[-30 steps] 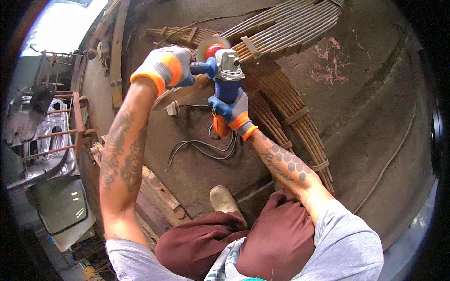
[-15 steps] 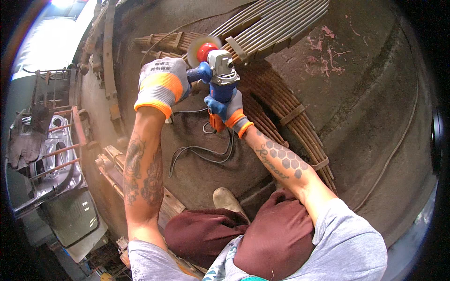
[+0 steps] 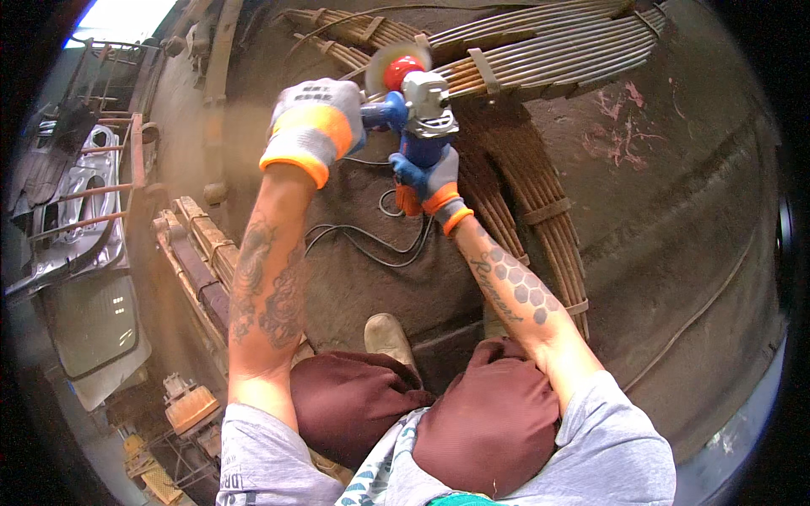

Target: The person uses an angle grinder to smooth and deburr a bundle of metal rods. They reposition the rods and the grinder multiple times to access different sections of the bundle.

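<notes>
The work in hand looked to be grinding: the blue and silver grinder (image 3: 429, 101) was at the far side of the floor (image 3: 666, 211), its pale wheel (image 3: 379, 66) over the left, rusty part of a far stack of metal strips (image 3: 565, 57). Whether the wheel touched the metal could not be told. The left hand's (image 3: 314, 128) grip was wrapped round the blue side handle (image 3: 386, 113); the right hand's (image 3: 430, 181) grip held the grinder's body from the near side. The next move seemed to call for firm, even pressure and a steady wheel angle along the strips.

The wheel was a thin disc, blurred as if spinning, around a glossy red hub (image 3: 402, 73). The far stack's long, curved strips were bare grey on the right and orange-brown near the wheel, crossed by a flat metal band (image 3: 484, 70). A nearer stack (image 3: 540, 169) was rough and rust-brown. A smooth dark cord (image 3: 371, 255) looped across the dull, dusty floor, and tan haze (image 3: 190, 152) hung to the left.
</notes>
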Motion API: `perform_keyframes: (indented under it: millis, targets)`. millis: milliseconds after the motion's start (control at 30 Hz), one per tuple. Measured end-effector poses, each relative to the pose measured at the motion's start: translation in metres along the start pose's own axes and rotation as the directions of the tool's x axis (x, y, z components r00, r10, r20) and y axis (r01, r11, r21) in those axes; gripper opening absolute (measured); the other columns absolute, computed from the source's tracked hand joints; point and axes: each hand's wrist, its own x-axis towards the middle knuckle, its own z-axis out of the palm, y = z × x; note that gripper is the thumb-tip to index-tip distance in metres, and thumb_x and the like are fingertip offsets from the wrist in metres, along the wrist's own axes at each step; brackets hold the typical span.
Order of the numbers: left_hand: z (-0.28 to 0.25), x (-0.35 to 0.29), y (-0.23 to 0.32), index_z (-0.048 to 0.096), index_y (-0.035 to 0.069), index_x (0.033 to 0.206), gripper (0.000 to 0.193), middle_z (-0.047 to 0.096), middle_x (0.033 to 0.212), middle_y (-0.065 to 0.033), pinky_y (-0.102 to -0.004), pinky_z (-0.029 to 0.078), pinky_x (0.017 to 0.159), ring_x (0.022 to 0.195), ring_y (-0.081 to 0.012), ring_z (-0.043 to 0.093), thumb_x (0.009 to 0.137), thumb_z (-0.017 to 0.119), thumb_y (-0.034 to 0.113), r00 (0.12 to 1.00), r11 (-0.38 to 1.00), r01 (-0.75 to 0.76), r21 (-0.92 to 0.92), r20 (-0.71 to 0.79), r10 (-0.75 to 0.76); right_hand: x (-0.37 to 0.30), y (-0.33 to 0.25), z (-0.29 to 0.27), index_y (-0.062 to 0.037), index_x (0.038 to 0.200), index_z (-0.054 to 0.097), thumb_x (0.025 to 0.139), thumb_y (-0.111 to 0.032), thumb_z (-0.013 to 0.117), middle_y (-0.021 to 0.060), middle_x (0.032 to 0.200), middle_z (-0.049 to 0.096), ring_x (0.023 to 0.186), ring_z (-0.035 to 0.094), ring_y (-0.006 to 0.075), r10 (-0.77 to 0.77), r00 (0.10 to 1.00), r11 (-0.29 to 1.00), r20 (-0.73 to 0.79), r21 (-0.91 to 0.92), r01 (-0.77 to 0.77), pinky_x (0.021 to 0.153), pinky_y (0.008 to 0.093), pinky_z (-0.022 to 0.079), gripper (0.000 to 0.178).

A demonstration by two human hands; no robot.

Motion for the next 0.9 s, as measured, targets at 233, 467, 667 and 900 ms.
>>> perform_keyframes:
  millis: [233, 467, 667, 900]
  targets:
    - [0.020, -0.004, 0.001, 0.083, 0.023, 0.106, 0.027, 0.078, 0.100, -0.0153, -0.0450, 0.059, 0.089, 0.095, -0.0347, 0.076, 0.080, 0.077, 0.026, 0.998, 0.999, 0.050, -0.020, -0.022, -0.050, -0.007, 0.006, -0.008, -0.0056, 0.117, 0.070, 0.072, -0.021, 0.092, 0.0038, 0.107, 0.074, 0.093, 0.067, 0.0133, 0.150, 0.984, 0.988, 0.100, 0.026, -0.153, 0.090, 0.0338, 0.057, 0.052]
    - [-0.009, 0.007, 0.019, 0.082, 0.021, 0.109, 0.026, 0.079, 0.111, -0.0127, -0.0439, 0.060, 0.093, 0.104, -0.0319, 0.076, 0.087, 0.071, 0.026, 1.000, 1.000, 0.000, -0.013, 0.013, 0.000, 0.005, -0.005, -0.025, -0.0053, 0.123, 0.068, 0.069, -0.027, 0.093, 0.0096, 0.112, 0.074, 0.104, 0.070, 0.0201, 0.127, 0.992, 0.991, -0.012, -0.050, -0.128, 0.096, 0.0364, 0.055, 0.063]
    - [-0.014, -0.002, 0.014, 0.081, 0.023, 0.113, 0.029, 0.079, 0.112, -0.0117, -0.0433, 0.059, 0.095, 0.105, -0.0306, 0.076, 0.085, 0.074, 0.026, 0.998, 0.997, 0.014, -0.073, 0.054, -0.010, 0.009, -0.017, -0.026, -0.0052, 0.117, 0.067, 0.068, -0.024, 0.094, 0.0065, 0.106, 0.075, 0.096, 0.069, 0.0169, 0.070, 0.998, 0.995, 0.009, -0.078, -0.069, 0.090, 0.0344, 0.057, 0.058]
    - [0.005, -0.007, 0.020, 0.079, 0.020, 0.107, 0.020, 0.078, 0.106, -0.0126, -0.0462, 0.060, 0.089, 0.101, -0.0321, 0.076, 0.089, 0.070, 0.020, 0.974, 0.997, -0.076, 0.017, -0.215, 0.078, 0.008, -0.011, -0.023, -0.0049, 0.110, 0.069, 0.072, -0.021, 0.094, 0.0012, 0.097, 0.071, 0.086, 0.066, 0.0122, 0.007, 0.998, 0.999, -0.061, -0.036, -0.010, 0.080, 0.0322, 0.057, 0.049]
